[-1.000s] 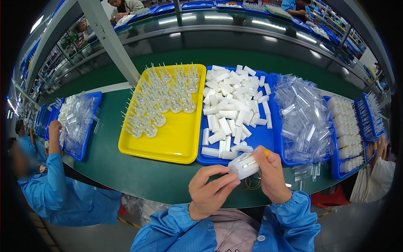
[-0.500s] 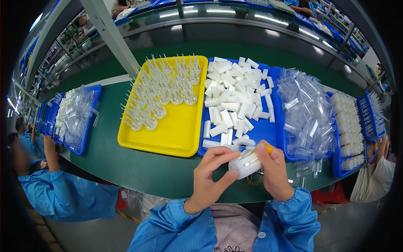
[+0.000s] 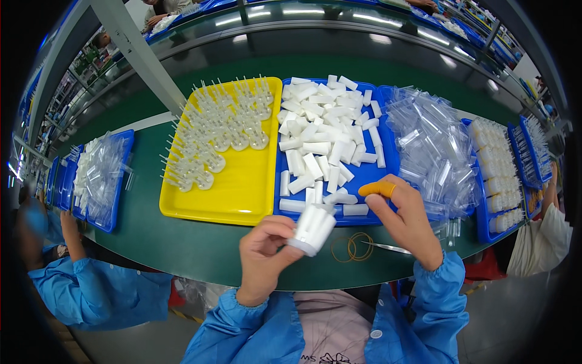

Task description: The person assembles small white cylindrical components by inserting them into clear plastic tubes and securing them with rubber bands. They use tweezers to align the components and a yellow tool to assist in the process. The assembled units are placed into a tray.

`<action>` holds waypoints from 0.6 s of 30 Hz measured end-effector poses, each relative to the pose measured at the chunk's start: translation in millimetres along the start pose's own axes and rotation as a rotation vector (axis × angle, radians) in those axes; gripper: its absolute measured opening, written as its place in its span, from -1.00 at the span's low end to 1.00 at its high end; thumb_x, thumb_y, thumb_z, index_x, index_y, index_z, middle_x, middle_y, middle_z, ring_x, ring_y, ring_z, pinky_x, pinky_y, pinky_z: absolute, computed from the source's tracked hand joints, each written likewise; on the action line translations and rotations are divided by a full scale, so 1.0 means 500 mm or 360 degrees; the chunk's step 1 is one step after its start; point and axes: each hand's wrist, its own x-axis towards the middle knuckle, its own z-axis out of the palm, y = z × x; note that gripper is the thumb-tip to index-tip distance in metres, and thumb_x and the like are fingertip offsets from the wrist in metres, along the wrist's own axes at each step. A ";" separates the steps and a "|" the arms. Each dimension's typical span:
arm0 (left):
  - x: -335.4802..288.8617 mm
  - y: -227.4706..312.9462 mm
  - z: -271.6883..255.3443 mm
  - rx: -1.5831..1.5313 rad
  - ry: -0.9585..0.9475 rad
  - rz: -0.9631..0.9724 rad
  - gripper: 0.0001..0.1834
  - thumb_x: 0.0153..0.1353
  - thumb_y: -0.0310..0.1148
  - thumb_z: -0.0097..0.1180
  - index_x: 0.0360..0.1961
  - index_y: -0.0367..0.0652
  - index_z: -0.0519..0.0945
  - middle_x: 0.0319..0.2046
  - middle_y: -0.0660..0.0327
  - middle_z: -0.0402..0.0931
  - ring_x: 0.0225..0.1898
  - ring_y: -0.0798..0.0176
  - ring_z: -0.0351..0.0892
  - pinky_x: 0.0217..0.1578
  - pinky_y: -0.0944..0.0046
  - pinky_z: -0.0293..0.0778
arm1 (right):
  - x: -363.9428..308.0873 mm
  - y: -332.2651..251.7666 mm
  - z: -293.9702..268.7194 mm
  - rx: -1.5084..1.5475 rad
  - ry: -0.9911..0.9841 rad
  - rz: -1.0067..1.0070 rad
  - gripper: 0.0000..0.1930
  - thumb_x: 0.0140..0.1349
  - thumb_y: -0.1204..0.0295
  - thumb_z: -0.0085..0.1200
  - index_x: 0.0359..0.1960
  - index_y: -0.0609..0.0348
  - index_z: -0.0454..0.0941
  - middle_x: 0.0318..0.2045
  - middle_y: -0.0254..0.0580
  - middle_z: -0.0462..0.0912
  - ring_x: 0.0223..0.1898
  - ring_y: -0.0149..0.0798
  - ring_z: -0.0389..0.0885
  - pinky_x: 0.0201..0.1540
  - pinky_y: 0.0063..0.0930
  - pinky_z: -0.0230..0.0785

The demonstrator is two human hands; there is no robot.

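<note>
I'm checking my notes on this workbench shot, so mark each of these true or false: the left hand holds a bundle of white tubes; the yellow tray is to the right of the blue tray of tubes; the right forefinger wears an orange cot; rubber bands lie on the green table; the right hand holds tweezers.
1. The left hand holds a bundle of white tubes. True.
2. The yellow tray lies right of the blue tray of loose tubes. False: it lies left of it.
3. The right hand has an orange finger cot. True.
4. Rubber bands lie on the green table. True.
5. The right hand holds tweezers. False: they lie on the table beneath it.
</note>
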 end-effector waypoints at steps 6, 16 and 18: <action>0.006 0.007 -0.016 0.0060 0.0215 0.0101 -0.76 0.00 -0.65 0.25 -0.26 -0.30 0.54 -0.25 0.17 0.47 -0.22 0.34 0.50 -0.15 0.36 0.44 | -0.006 0.031 0.013 -0.0510 -0.0253 -0.0126 -0.80 0.08 0.34 0.16 -0.35 0.21 0.60 -0.41 -0.14 0.50 -0.35 -0.07 0.46 -0.24 -0.25 0.32; -0.005 0.037 0.013 0.1043 -0.0028 0.0403 -0.84 0.02 -0.58 0.26 -0.31 -0.27 0.63 -0.30 0.15 0.50 -0.27 0.28 0.48 -0.21 0.37 0.39 | -0.002 0.003 -0.002 -0.0087 -0.0243 0.0090 -0.72 0.07 0.36 0.17 -0.17 0.16 0.55 -0.31 -0.13 0.56 -0.22 -0.05 0.51 -0.19 -0.24 0.34; -0.005 0.035 0.017 0.1070 -0.0052 0.0416 -0.84 0.02 -0.59 0.26 -0.31 -0.27 0.63 -0.31 0.15 0.50 -0.27 0.28 0.49 -0.21 0.37 0.39 | -0.002 -0.002 -0.001 -0.0150 -0.0308 0.0085 -0.67 0.06 0.35 0.17 -0.11 0.16 0.53 -0.27 -0.12 0.55 -0.20 -0.04 0.52 -0.17 -0.25 0.35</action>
